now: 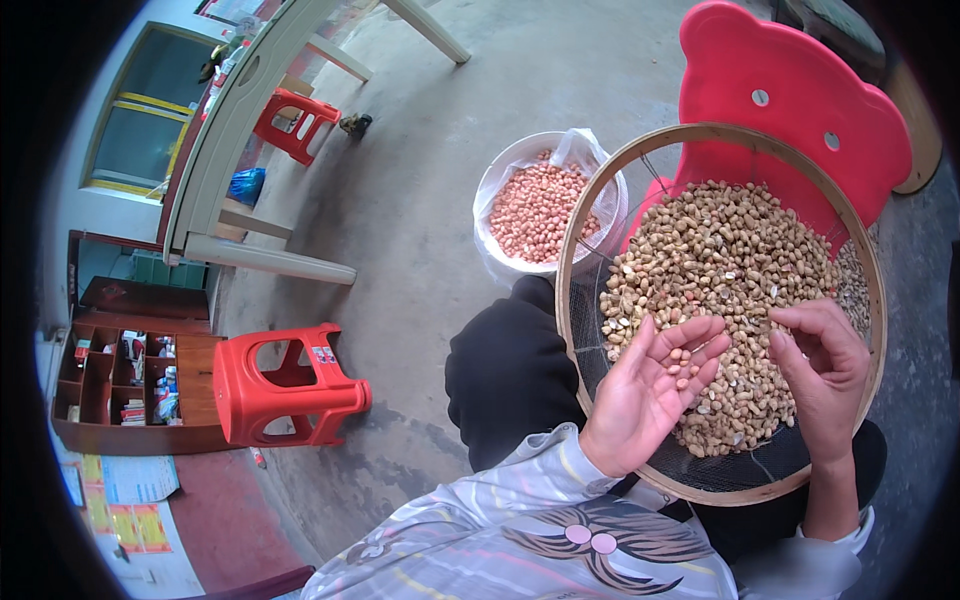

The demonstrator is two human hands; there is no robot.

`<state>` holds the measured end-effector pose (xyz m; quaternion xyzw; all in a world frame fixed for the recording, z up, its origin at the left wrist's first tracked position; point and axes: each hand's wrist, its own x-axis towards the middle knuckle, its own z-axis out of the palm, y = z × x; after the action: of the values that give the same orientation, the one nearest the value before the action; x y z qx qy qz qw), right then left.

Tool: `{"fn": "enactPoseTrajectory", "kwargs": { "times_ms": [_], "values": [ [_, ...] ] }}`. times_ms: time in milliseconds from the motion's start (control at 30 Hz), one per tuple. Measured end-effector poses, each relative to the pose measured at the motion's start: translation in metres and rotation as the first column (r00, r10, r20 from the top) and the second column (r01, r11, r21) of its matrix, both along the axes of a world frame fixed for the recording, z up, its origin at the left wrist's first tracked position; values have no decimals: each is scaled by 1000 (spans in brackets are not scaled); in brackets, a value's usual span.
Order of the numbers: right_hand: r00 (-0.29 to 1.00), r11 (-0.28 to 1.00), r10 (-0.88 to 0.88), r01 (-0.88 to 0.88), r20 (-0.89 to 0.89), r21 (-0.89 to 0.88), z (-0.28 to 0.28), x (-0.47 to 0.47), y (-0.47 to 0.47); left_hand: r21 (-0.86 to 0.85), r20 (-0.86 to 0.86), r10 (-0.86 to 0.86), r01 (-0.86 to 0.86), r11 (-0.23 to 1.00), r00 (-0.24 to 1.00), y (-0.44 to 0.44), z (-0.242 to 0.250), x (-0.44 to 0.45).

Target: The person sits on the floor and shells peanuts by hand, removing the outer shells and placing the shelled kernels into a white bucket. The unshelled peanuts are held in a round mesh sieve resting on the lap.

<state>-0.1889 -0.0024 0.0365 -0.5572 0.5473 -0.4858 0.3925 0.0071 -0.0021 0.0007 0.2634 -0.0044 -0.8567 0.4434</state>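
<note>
My left hand (656, 390) is palm up with its fingers slightly curled, and several shelled peanuts (681, 360) lie on the fingers. To its right, my right hand (821, 367) is raised with thumb and index fingertip near each other; whether something small is between them is not clear. Both hands are over a round, wood-rimmed mesh sieve (570, 315) that rests across my lap. Unshelled peanuts (720, 255) are heaped in it, with some bits of shell among them. Left of the sieve, a white bucket (481, 196) lined with clear plastic holds reddish shelled peanuts (534, 214).
A pink-red plastic chair (795, 82) stands beyond the sieve and partly under it. On the left are a red plastic stool (289, 386), a pale table (225, 142) and another red stool (296, 124) by the table. A wooden shelf unit (202, 382) is at the far left.
</note>
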Motion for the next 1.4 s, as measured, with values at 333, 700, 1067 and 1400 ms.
{"fn": "enactPoseTrajectory", "kwargs": {
  "times_ms": [333,700,1067,1400],
  "values": [
    [1000,1000,-2,1,-15,-29,2,-6,1,-252,-49,265,-268,930,963,-53,64,96],
    [996,991,-84,86,25,-101,8,-28,4,-485,530,542,-292,825,652,-171,30,155],
    [854,861,-507,495,-113,-117,-26,-213,56,-561,358,396,-144,815,846,-109,93,104],
    [174,824,-534,327,-827,-463,-44,-250,46,-627,577,-464,728,277,673,27,61,-32]
  ]
}}
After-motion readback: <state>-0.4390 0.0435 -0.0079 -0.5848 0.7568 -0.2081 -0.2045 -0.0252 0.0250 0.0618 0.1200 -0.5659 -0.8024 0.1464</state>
